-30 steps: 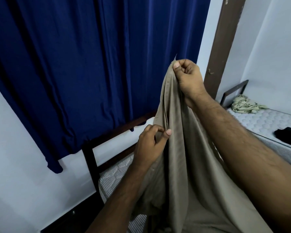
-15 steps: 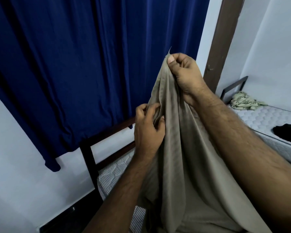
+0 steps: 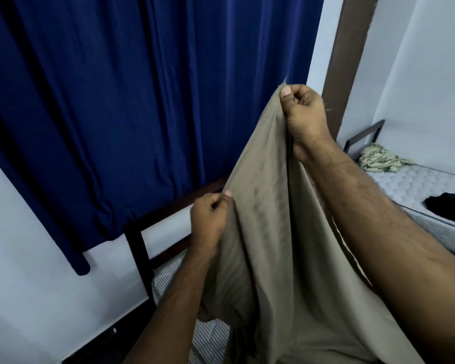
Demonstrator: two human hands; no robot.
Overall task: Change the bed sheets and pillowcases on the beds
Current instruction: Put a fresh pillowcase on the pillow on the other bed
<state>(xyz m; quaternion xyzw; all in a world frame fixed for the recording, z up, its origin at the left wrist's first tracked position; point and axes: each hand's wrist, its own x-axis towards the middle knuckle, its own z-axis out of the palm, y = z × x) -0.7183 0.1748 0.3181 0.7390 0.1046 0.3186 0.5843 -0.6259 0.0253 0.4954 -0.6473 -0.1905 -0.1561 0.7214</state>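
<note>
I see my left hand (image 3: 209,222) pinching the edge of the sheet (image 3: 268,232), a plain khaki cloth with soft folds. It hangs between my hands, its top corner pinched in my raised right hand (image 3: 304,115), draping below both wrists.

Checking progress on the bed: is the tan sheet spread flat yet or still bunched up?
Bunched. The tan sheet hangs in folds, held up by the right hand and left hand.

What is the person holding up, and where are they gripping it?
A tan bed sheet: right hand pinches its top corner, left hand pinches the edge lower down.
</note>
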